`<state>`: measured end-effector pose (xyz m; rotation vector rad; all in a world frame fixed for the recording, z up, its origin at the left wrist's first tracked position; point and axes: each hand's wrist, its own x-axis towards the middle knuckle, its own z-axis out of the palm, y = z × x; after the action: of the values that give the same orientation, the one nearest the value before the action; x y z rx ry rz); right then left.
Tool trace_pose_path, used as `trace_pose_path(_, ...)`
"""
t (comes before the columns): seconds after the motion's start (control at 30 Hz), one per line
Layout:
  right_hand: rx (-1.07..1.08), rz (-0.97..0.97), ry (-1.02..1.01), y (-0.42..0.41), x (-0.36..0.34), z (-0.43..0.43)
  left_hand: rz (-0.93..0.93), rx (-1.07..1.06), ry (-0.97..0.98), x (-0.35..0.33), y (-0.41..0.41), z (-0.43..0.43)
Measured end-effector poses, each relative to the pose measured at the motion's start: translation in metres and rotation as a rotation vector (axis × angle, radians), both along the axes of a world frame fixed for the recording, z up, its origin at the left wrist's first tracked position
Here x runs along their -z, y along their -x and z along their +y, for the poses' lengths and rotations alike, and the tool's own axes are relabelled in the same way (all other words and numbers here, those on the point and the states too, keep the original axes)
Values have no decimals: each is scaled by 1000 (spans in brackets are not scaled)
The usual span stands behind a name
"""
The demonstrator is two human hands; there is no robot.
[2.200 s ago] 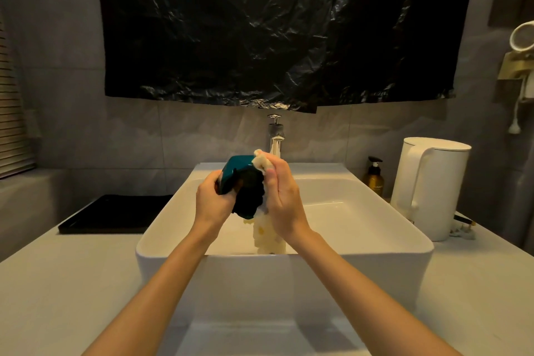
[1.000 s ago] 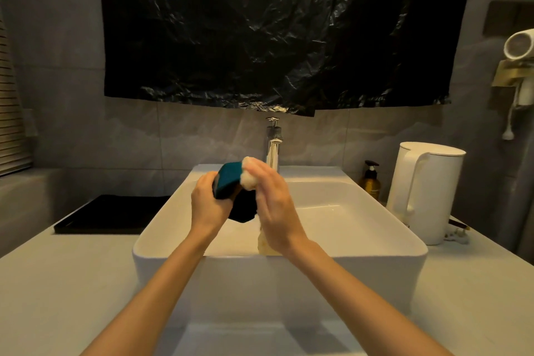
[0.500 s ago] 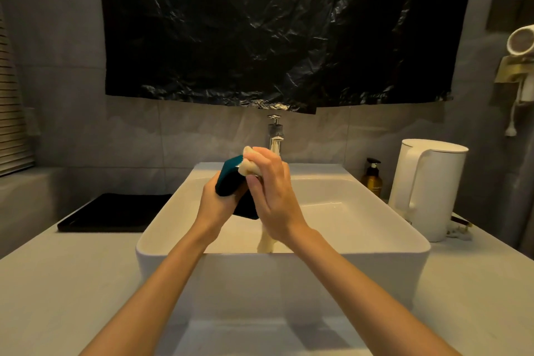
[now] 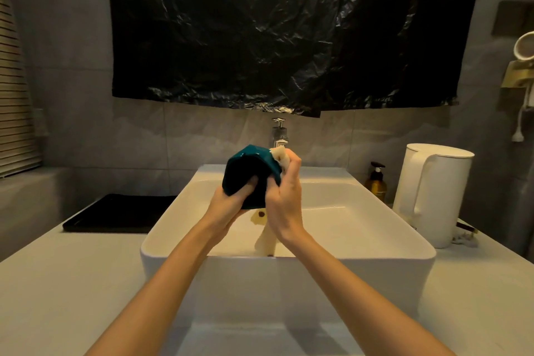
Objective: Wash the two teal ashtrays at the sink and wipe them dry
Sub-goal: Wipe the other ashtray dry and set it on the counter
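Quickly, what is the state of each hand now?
Left hand: grips the teal ashtray.
Right hand: holds the pale cloth against the ashtray.

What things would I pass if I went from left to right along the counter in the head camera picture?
black tray → white sink, with the teal ashtray held above it → brown pump bottle → white kettle

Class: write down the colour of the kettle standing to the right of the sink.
The kettle is plain white, seen best in the head view.
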<state>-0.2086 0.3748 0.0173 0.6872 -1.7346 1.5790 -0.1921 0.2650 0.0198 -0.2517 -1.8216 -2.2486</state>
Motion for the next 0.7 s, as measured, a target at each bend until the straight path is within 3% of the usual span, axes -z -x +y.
trace_pose_path(0.1, 120, -24, 43, 8, -5, 10, -48, 3, 153, 1, 1, 5)
trace_pose_path(0.23, 319, 34, -85, 16, -7, 30, 27, -448, 266, -5, -5, 11)
trace_pose_path(0.33, 416, 137, -236, 18, -6, 41, 30, -319, 361, -14, -12, 20)
trace_pose_path(0.47, 512, 250, -404, 16, -2, 46, -125, 14, 0, -33, -18, 35)
trace_pose_path(0.6, 537, 278, -437, 11, -3, 44, -167, 19, -285, -38, -20, 45)
trace_pose_path(0.7, 469, 301, -483, 7, 1, 40, -169, -81, -285, -39, -20, 48)
